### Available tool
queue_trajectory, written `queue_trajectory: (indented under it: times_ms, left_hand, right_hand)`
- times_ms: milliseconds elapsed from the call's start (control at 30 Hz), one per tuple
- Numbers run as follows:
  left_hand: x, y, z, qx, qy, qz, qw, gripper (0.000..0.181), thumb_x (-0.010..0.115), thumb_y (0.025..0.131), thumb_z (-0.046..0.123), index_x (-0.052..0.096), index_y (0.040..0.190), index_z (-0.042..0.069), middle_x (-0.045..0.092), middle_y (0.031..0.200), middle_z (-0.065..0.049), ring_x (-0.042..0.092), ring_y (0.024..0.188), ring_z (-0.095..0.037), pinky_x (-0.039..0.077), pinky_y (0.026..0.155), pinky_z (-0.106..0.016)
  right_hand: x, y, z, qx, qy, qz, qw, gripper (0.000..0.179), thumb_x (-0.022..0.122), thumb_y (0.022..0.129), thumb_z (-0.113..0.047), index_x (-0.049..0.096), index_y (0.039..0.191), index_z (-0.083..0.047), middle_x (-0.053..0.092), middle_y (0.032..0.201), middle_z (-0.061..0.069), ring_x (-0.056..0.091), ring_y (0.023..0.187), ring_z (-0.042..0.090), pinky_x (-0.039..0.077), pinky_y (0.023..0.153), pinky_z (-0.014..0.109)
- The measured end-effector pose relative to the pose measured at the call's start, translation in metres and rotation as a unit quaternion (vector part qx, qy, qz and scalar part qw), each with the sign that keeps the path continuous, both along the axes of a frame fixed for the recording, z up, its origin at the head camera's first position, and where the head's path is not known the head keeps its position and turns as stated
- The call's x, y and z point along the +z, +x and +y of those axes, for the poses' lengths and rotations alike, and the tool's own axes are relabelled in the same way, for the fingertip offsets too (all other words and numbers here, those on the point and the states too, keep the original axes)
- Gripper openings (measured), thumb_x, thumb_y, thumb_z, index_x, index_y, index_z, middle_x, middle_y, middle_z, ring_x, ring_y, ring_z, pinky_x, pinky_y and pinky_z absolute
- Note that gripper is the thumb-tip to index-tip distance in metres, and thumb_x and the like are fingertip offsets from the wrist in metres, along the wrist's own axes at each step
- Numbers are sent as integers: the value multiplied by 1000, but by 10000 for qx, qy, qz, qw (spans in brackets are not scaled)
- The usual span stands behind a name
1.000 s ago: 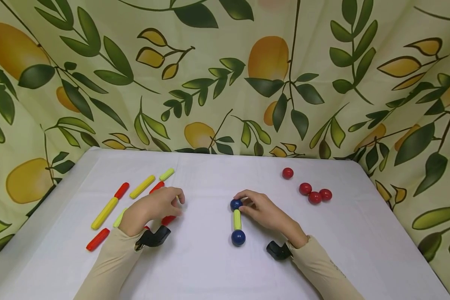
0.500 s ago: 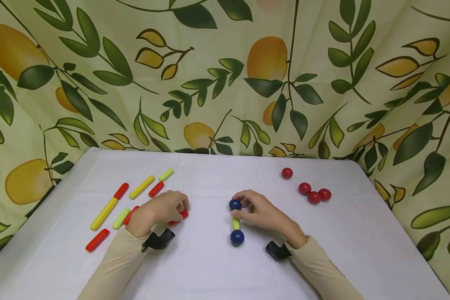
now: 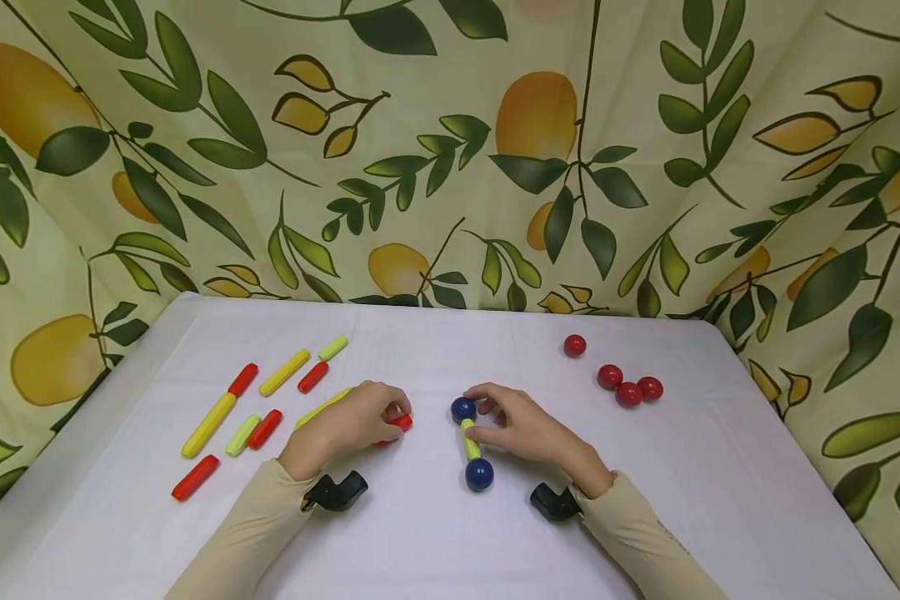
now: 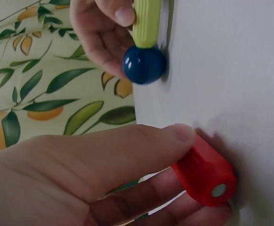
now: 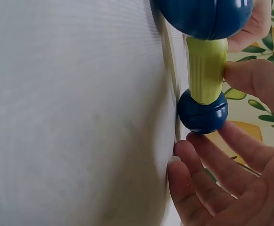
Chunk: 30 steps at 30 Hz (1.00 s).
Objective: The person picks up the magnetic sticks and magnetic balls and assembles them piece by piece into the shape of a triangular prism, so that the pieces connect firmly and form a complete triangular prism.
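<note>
My left hand [image 3: 352, 425] pinches a short red rod [image 4: 207, 174] between thumb and fingers; a round silver disc shows in its end. To the right, a yellow-green ribbed rod [image 3: 470, 442] joins two glossy blue balls, the far ball [image 3: 463, 409] and the near ball [image 3: 479, 473]. My right hand [image 3: 528, 425] holds this dumbbell shape at its far end. In the right wrist view the thumb presses the rod [image 5: 206, 70] and the fingers curl about the far ball [image 5: 203, 113]. A gap separates the red rod from the blue balls.
Several red, yellow and yellow-green rods lie on the left, among them a yellow rod [image 3: 322, 407] partly behind my left hand. Several red balls [image 3: 629, 395] rest at the back right. A fruit-patterned curtain [image 3: 450, 167] hangs behind the white-covered table [image 3: 435, 550].
My left hand has moved right with the red rod, uncovering rods on the left. The far blue ball has shifted slightly left under my right hand, so the dumbbell shape lies tilted.
</note>
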<state>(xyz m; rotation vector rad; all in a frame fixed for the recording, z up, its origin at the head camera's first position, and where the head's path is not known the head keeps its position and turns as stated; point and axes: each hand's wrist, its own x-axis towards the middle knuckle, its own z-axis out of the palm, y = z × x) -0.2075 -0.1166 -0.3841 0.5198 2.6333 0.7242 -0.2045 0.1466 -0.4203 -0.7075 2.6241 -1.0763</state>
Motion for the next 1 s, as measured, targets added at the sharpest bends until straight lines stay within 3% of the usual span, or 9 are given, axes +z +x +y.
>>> queue_trajectory:
  times_ms: [200,333,633,833,1000]
  left_hand:
    - [-6,4,12,-4,350,-22,9994,22,76,84,6,71,105,9,61,85,0,54,80,-15,49,67,-24]
    - [-9,6,17,-205,574,107,9981,24,76,85,6,71,108,6,61,84,0,54,78,-14,47,66,-23]
    - [-15,6,20,-327,879,345,9950,18,75,83,2,68,99,7,61,79,1,53,68,-11,44,61,-22]
    - [-14,7,22,-309,957,250,9946,15,75,85,5,67,96,9,61,79,1,53,67,-12,43,58,-21]
    - [-14,8,23,-291,962,218,9947,15,75,85,6,65,95,10,61,81,1,53,67,-13,43,59,-21]
  right_hand:
    - [1,2,1,248,-37,105,9996,50,73,90,-27,58,135,-13,63,119,1,56,103,16,50,87,29]
    - [1,3,-1,393,-70,67,9992,50,71,91,-25,57,137,-13,63,125,2,56,108,18,50,93,33]
    - [1,5,-3,536,-178,-17,9984,46,69,92,-23,57,135,-11,62,133,4,57,115,22,49,98,43]
    - [4,8,-4,632,-193,-60,9978,47,69,93,-23,57,136,-12,62,134,5,58,116,22,48,101,46]
    - [7,9,-4,599,-27,-159,9981,57,74,89,-32,54,139,-15,61,130,1,56,116,18,46,102,44]
